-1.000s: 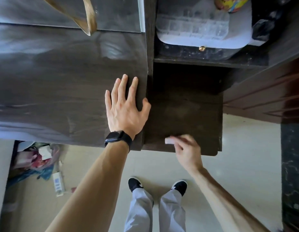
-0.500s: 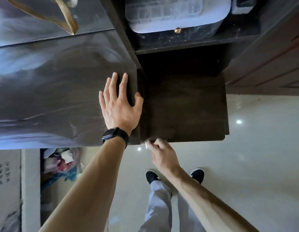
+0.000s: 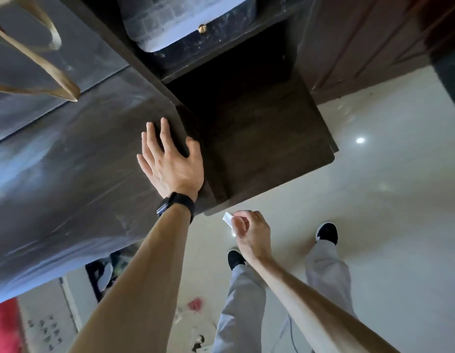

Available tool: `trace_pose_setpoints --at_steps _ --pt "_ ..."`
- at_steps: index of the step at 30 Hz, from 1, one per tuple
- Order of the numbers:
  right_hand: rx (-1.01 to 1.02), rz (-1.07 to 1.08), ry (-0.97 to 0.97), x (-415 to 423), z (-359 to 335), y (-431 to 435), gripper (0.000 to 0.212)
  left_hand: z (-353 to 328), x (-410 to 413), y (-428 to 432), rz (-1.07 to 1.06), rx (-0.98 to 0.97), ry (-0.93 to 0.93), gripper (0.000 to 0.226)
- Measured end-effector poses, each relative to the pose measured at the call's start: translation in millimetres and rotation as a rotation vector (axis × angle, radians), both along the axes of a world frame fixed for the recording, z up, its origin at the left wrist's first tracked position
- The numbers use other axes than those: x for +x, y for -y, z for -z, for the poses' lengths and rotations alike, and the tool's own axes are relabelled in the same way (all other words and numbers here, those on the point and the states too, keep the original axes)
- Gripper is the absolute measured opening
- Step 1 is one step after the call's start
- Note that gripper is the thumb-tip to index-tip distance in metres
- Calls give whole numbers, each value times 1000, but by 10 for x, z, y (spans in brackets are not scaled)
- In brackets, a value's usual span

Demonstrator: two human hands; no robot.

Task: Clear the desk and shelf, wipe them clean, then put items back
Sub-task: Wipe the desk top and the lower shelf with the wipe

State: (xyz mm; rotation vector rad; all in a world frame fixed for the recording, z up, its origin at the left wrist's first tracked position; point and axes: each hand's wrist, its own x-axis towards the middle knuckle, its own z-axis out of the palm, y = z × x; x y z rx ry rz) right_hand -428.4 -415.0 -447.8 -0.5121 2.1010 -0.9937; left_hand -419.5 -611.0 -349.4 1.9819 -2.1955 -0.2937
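The left hand (image 3: 170,164) is laid flat on the worktop (image 3: 81,161), grip apart. The white wipe (image 3: 227,218), pinched in the grip of the right hand (image 3: 251,230), should be pressed flat across the shelf (image 3: 267,138).

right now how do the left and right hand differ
The left hand lies flat, fingers spread, on the desk. The right hand is curled, off the desk's edge and over the floor.
The left hand holds nothing. The right hand pinches a small white wipe.
The left wrist wears a black watch. The right wrist is bare.
Both forearms are bare.
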Motion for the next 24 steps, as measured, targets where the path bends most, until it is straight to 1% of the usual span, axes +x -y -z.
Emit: trace_pose_setpoints --at_steps 2,6,10,14,17,19,20,22,24 --pt "-30 68 14 283 21 43 2 17 8 9 5 0 6 66" --pt "-82 248 55 670 -35 336 9 35 11 8 30 16 3 68" --pt "11 464 168 698 27 599 12 43 18 -7 33 18 6 67" --pt "18 395 30 730 187 623 13 76 14 12 33 -2 26 69" --pt "-15 468 -23 681 185 628 10 82 21 18 39 -5 38 69" --pt "-33 583 -63 461 118 602 12 85 23 18 46 2 41 69" --pt "-41 661 -67 306 94 563 17 89 25 25 49 3 45 69" --pt "-38 872 -19 -35 55 458 24 90 28 29 52 9 49 69" --pt "-53 1020 2 -332 30 364 17 85 26 19 52 9 49 69"
